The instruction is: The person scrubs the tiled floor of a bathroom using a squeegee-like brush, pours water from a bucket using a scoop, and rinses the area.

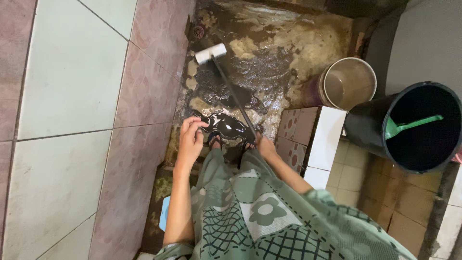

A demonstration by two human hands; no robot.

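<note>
The right hand (263, 144) is closing its grip round the long-handled scrub brush (210, 53), its white head resting on the wet, grimy floor (269, 58) near the drain (198, 32), while the left hand (191, 139) is hanging half-curled and empty; firm, overlapping strokes look wise.

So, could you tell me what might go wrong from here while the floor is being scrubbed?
The floor is wet and grimy, and the person stands on it in open sandals, so a slip seems possible. Only the right hand grips the long brush; the left hand is free, so the handle might twist or slide. The metal bucket stands close beside the scrubbing area, so a wide stroke could knock it.
</note>
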